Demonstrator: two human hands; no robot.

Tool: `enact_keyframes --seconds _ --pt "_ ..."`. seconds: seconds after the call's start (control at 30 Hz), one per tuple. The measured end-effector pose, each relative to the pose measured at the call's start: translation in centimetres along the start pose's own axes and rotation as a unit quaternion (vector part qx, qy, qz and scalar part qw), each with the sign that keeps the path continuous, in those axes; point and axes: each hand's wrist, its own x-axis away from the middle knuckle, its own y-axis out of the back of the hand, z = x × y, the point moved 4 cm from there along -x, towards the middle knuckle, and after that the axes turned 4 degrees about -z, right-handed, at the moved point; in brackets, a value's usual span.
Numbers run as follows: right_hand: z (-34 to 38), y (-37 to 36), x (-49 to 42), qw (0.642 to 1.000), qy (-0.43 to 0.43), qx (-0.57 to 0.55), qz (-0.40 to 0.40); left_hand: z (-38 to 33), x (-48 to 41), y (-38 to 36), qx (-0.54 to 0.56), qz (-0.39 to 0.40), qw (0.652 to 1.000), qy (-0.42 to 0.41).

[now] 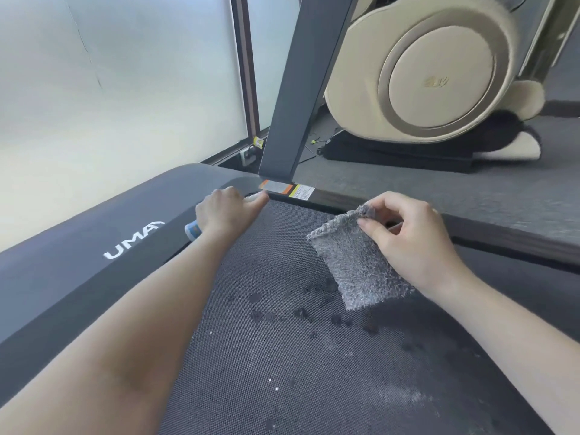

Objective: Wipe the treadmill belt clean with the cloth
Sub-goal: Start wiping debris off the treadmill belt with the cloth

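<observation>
Forearms: both reach in from the bottom edge, left one lying diagonally above the left side of the belt, right one entering from the lower right corner.
Motor cover (94, 246): dark grey, at the left, with white lettering reading "UMAY".
Left hand (224, 211): curled shut around a small bottle (192, 231) (only its blue-and-white end peeks out below the wrist); knuckles sit at the far corner of the belt, next to the warning stickers (287, 188) at the foot of the upright post (298, 98).
Treadmill belt (282, 372): dark woven surface filling the middle and bottom, with dark wet spots (301, 312) scattered across its centre and a few pale specks nearer the camera.
Cloth (357, 265): grey, fluffy, folded to a rough rectangle; it hangs from its upper corner, over the right part of the belt, just beyond the wet spots; whether its lower edge touches the belt cannot be told.
Right hand (411, 237): thumb and fingers pinched on the cloth's top corner, other fingers bent.
Side rail (502, 233): dark strip running along the belt's right edge, behind the right hand.
Massage chair (439, 73): beige, on the grey carpet at the upper right, well apart from the belt.
</observation>
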Motion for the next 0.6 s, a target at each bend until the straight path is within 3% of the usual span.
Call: enact_keyframes --seconds 0.27,0.47,0.6 --pt "-2.8 0.4 -0.3 0.999 -0.030 -0.019 -0.030 -4.4 1.5 -2.1 0.002 0.000 0.998 -0.064" --pt "-3.3 1.4 0.1 0.998 -0.043 -0.010 -0.036 -5.2 3.0 -2.2 0.014 0.045 0.994 -0.094" --pt "-3.2 1.9 0.5 0.998 -0.046 0.001 -0.042 -5.4 4.9 -0.2 0.044 0.017 0.993 -0.104"
